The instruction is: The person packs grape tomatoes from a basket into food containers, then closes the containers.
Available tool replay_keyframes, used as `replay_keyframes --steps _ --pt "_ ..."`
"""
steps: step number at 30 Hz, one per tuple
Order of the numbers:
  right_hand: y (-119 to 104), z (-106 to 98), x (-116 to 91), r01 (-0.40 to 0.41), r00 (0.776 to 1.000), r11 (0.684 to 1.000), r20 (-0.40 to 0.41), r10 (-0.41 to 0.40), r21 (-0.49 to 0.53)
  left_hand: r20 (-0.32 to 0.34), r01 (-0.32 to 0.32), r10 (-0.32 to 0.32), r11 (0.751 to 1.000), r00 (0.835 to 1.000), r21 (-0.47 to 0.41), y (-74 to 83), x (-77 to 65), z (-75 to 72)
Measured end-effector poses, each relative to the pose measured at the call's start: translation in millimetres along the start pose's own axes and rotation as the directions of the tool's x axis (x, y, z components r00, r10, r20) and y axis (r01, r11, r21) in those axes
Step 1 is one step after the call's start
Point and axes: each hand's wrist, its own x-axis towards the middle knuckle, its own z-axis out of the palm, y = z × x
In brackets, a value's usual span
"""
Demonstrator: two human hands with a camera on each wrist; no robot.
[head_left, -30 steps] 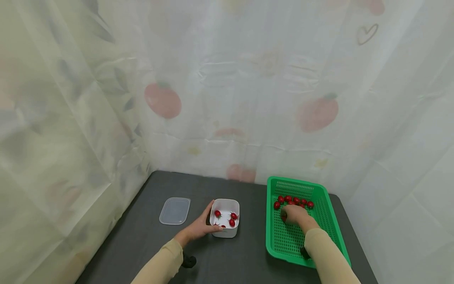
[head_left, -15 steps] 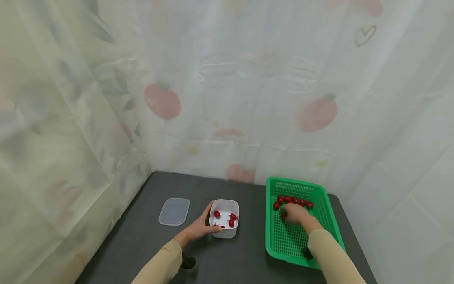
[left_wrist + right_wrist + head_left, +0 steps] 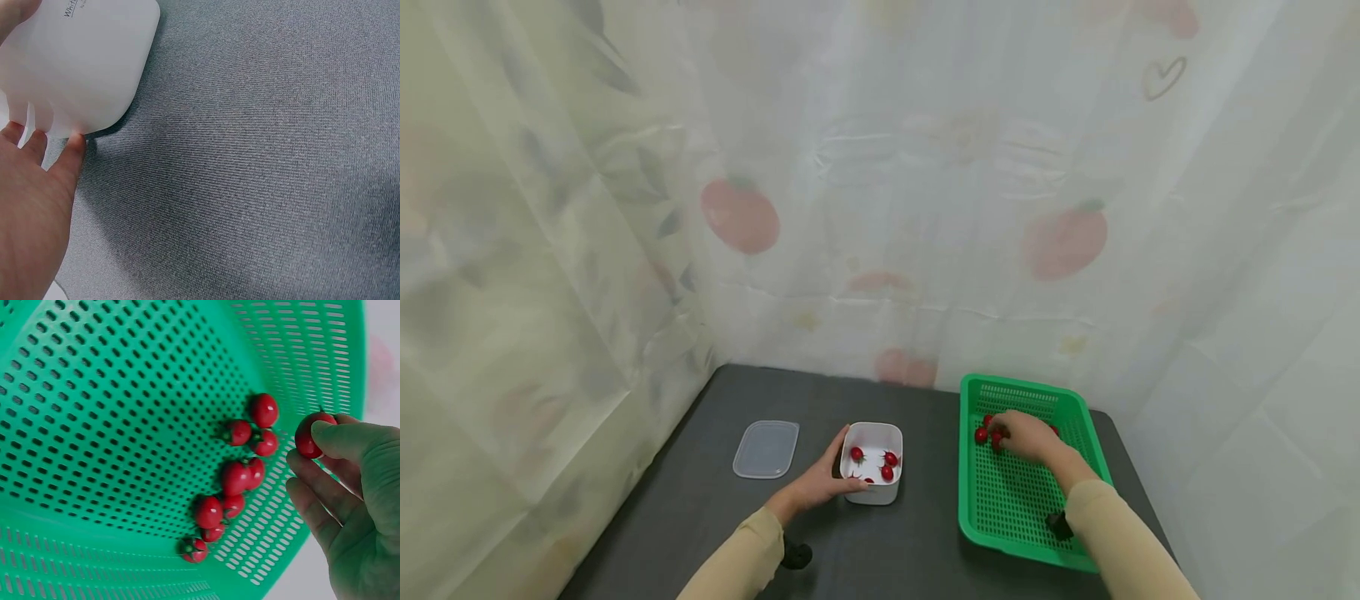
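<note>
Tomatoes lie grouped toward the far edge of the green basket, which stands by the right edge of the surface. The right hand holds one tomato in narrow pinch. The left hand, spread wide, holds the white box containing other tomatoes; the lid lies nearer the left edge.

Inside the green rectangular plastic basket, some small round red tomatoes are hidden by the right hand. Left of the basket, the white square plastic container and its dark lettering are cut off by the left wrist view's edge.
</note>
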Motion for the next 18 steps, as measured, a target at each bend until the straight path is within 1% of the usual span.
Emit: replay_keyframes --steps 4,10,17,18 --pt "-5.9 -8.2 1.9 0.031 0.999 0.999 -0.02 -0.03 0.028 -0.004 -0.001 0.001 1.0 1.0 0.006 1.0 -0.2 0.0" --pt "-16.6 -17.3 5.0 0.074 0.996 0.997 -0.049 -0.073 0.018 -0.005 0.001 -0.001 1.0 1.0 0.01 1.6 -0.1 -0.1" --pt "-31.0 -20.4 14.2 0.068 0.996 0.995 -0.064 -0.064 0.068 0.002 0.0 0.0 1.0 1.0 -0.011 3.6 -0.3 -1.3" --pt "-33.0 -19.8 16.1 0.076 0.995 0.995 -0.065 -0.072 0.068 0.003 0.001 -0.001 1.0 1.0 -0.01 3.5 -0.2 -1.4"
